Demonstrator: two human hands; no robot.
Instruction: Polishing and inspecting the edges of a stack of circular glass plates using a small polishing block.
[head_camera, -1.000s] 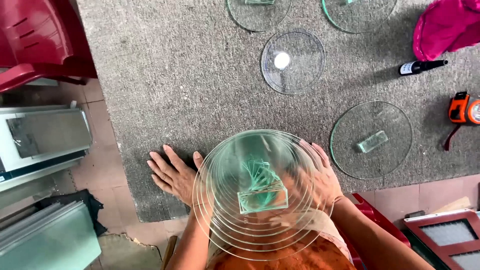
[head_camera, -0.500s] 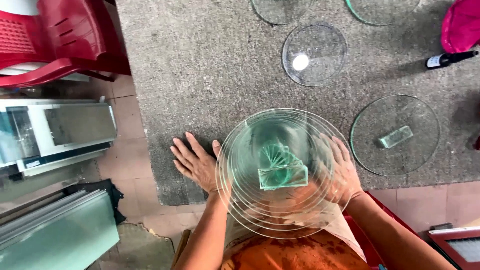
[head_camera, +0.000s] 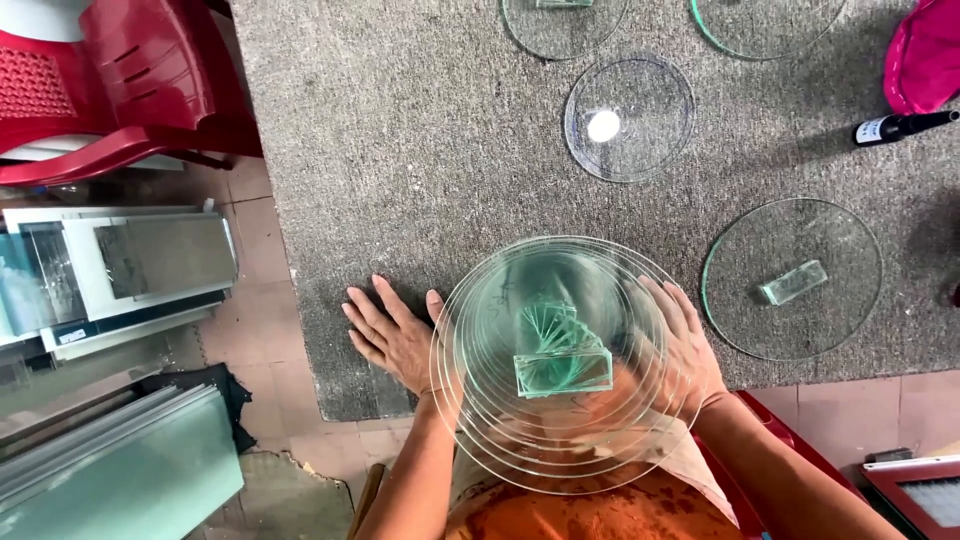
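Stack of round glass discs at carpet edge.
Left hand flat, fingers spread; right hand open-fingered against stack.

The widest bare stretch of the table lies ahead of the left hand, grey felt running from the near left edge up toward the far side. To the right, passage narrows: a small glass disc sits ahead, a larger disc with a glass block lies just right of the stacked glass discs, and a black marker lies beyond.
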